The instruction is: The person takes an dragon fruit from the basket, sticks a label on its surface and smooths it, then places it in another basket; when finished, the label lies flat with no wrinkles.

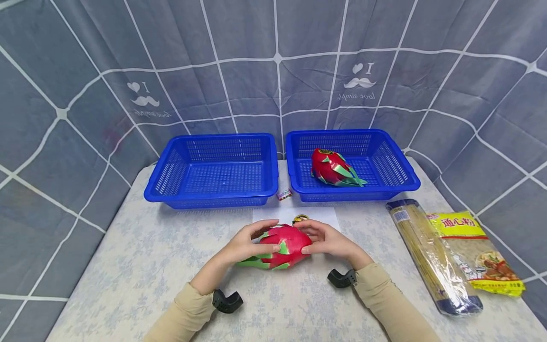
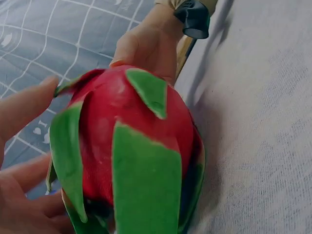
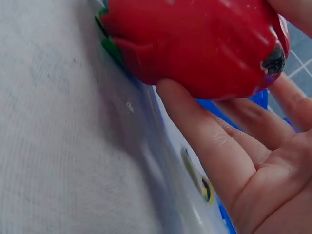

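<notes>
A red dragon fruit (image 1: 295,244) with green scales is held between both hands low over the table, its leafy end pointing left. My left hand (image 1: 245,244) grips the leafy side, thumb in front and fingers behind. At the rounded end, my right hand (image 1: 331,240) holds it with the thumb in front and the fingers at the far side. The left wrist view shows the green scales (image 2: 146,180) close up. A dark spot (image 3: 274,61) marks the fruit's end in the right wrist view. Its underside is hidden from the head view.
Two blue baskets stand at the back: the left basket (image 1: 211,194) and the right basket (image 1: 354,194), which contains another dragon fruit (image 1: 331,168). A small packet (image 1: 284,194) lies between them. White paper (image 1: 326,216) lies behind the hands. Right: spaghetti pack (image 1: 427,251), yellow-labelled noodle bag (image 1: 478,251).
</notes>
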A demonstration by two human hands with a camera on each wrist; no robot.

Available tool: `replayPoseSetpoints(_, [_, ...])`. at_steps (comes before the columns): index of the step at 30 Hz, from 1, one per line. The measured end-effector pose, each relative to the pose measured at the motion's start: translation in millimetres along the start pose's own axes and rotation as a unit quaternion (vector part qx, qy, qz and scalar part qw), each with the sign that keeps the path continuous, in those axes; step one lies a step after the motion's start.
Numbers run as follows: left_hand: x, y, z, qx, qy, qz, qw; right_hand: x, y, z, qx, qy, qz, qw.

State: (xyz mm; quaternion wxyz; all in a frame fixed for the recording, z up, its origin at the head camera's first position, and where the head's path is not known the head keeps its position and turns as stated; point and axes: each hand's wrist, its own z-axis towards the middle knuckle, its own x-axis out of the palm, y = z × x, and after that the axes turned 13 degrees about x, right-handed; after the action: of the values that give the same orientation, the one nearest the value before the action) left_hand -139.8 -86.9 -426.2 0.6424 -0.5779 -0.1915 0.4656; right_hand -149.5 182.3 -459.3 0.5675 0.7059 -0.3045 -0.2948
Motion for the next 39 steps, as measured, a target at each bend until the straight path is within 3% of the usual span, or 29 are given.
replayPoseSetpoints(3, [-1.4,0.7,-0.2,0.038,0.013,-0.013,0.9991,0.9,1.4,0.2,-0.035,0.005,0.0,0.999])
replayPoseSetpoints(6, [-1.0,0.8,0.1,0.073,0.0,0.013,0.9972,1.2,2.3,-0.2,-0.061,0.001,-0.01,0.998])
replayPoseSetpoints(9, [-0.6,1.7,0.3,0.087,0.007,0.03,0.9957,1.5,3.7,-1.3,-0.078,0.008,-0.036,0.996])
replayPoseSetpoints(16, [1.2,4.5,-0.7,0.114,0.085,0.062,0.9879,-0.5,6.0,-5.2,-0.058,0.053,-0.038,0.996])
replayPoseSetpoints(20, [-0.8,4.8,-0.4,0.109,0.084,0.042,0.9896,-4.3,7.3,-6.7,-0.044,0.057,-0.023,0.997])
replayPoseSetpoints(22, [-3.2,5.7,1.0,0.107,0.063,0.019,0.9921,-7.1,8.6,-6.9,-0.044,0.036,-0.022,0.998])
replayPoseSetpoints(25, [-9.4,10.7,4.0,0.1,0.016,-0.013,0.9948,-12.0,9.9,-5.7,-0.026,-0.035,-0.027,0.999])
replayPoseSetpoints(29, [-19.2,18.4,7.6,0.059,-0.039,-0.032,0.997,-17.9,9.7,-1.6,0.023,-0.134,-0.045,0.99])
replayPoseSetpoints(32, [-24.5,25.9,9.8,0.038,-0.056,-0.044,0.9967,-21.7,8.9,4.0,0.046,-0.171,-0.069,0.982])
replayPoseSetpoints(39, [-27.6,48.5,9.7,0.028,-0.063,-0.076,0.9948,-22.7,2.9,22.0,0.08,-0.232,-0.126,0.961])
